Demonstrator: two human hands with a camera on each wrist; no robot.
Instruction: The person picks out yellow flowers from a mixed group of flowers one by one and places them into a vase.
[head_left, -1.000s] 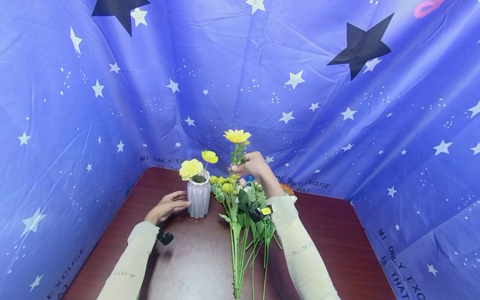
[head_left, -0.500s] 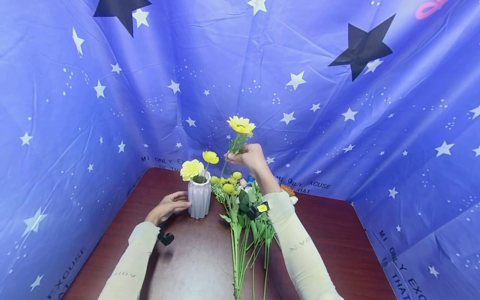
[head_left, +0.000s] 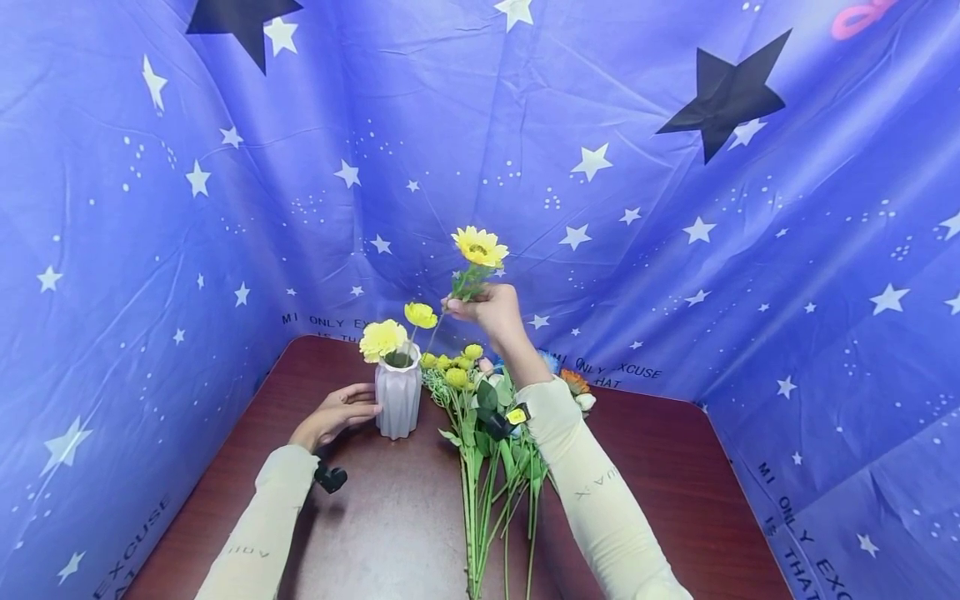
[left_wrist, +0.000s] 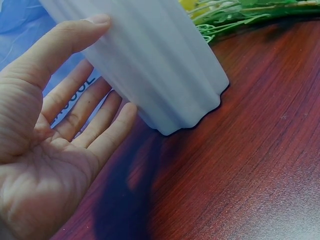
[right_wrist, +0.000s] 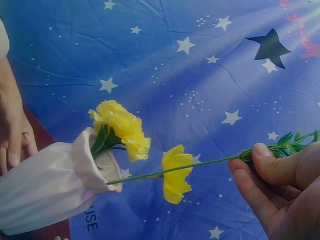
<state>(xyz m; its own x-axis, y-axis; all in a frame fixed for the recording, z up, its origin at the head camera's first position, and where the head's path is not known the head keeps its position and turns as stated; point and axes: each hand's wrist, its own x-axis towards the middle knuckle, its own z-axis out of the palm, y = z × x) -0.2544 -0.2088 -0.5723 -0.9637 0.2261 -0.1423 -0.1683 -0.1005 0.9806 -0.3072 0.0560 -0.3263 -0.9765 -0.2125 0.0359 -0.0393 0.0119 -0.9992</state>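
A pale ribbed vase (head_left: 398, 402) stands upright on the table, holding a ruffled yellow flower (head_left: 382, 339) and a smaller yellow bloom (head_left: 421, 314). My left hand (head_left: 336, 417) touches the vase's left side, fingers loosely extended; the left wrist view shows its thumb and fingertips at the wall. Above and right of the vase, my right hand (head_left: 495, 313) pinches the stem of a yellow daisy-like flower (head_left: 480, 248). In the right wrist view the thin green stem (right_wrist: 210, 161) runs from those fingers to the vase's mouth; whether its tip is inside I cannot tell.
Right of the vase lies a bunch of green stems (head_left: 480, 492) with yellow blooms (head_left: 457, 378), an orange flower (head_left: 575, 381) and a white one (head_left: 585, 402). A blue star-printed cloth (head_left: 450, 150) surrounds the brown table (head_left: 660, 475).
My right hand has risen and moved left with the yellow flower, whose stem now slants down toward the vase. My left hand and the vase have stayed in place.
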